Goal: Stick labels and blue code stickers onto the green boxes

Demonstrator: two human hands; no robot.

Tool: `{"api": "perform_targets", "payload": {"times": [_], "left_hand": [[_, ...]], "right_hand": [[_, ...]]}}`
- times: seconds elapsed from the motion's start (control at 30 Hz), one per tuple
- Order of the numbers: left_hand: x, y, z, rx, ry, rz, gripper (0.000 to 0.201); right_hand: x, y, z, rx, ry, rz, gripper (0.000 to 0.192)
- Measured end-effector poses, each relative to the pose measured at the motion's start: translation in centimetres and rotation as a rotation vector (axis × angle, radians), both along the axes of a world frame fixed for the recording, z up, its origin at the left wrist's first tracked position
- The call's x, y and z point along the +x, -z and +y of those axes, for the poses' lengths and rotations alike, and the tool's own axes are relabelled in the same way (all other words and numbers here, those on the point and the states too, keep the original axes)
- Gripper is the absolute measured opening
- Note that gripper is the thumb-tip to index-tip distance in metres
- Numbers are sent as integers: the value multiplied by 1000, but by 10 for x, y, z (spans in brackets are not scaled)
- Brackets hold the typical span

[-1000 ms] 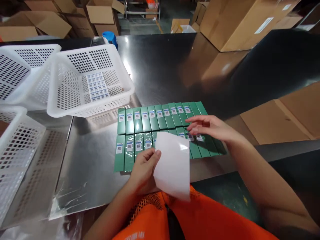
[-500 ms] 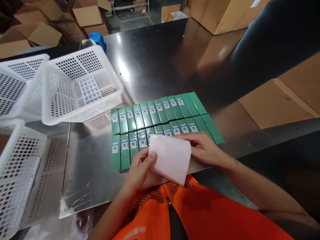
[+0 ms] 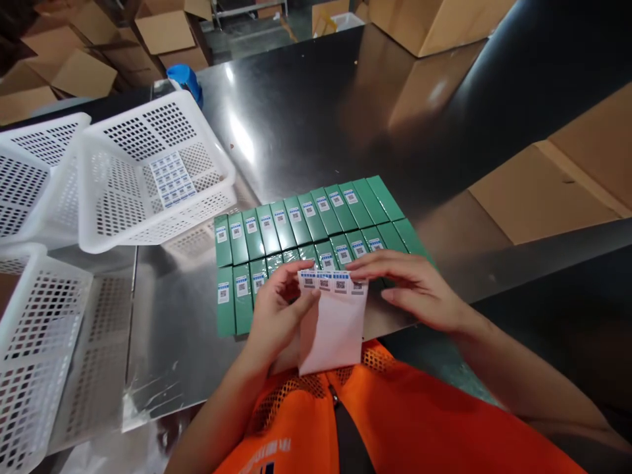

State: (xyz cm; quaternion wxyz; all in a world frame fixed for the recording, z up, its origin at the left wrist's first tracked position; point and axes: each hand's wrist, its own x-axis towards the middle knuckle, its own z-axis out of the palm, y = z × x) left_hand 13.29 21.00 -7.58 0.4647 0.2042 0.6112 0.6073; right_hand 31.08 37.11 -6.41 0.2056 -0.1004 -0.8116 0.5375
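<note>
Both hands grip a white paper label sheet (image 3: 332, 322) over two rows of green boxes (image 3: 276, 227) near the steel table's (image 3: 316, 118) front edge: left hand (image 3: 276, 309) pinching its left side, right hand (image 3: 409, 286) its top-right corner.

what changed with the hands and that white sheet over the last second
The right hand left the green boxes and came back to the white sheet, which the left hand already held. The sheet's top edge is now folded over, showing a row of stickers. The boxes and white baskets lie as before.
</note>
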Motion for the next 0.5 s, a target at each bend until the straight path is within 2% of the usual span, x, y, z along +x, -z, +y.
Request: {"api": "perform_targets", "payload": {"times": [0.1,0.17,0.3,0.43,0.5], "left_hand": [[4,0,6,7,-51,26,40],[6,1,8,0,-82,-51,43],[11,4,9,-75,-58,-193,37],[18,6,8,-169,-74,-140,39],[22,7,8,-193,-111,-124,40]], "right_hand": [[-2,5,-7,-265,206,-52,32],[-2,9,-11,-334,334,-90,35],[-1,14,-16,-330,447,-147,33],[6,13,-14,-272,424,-128,20],[12,8,-7,-233,427,-45,23]]}}
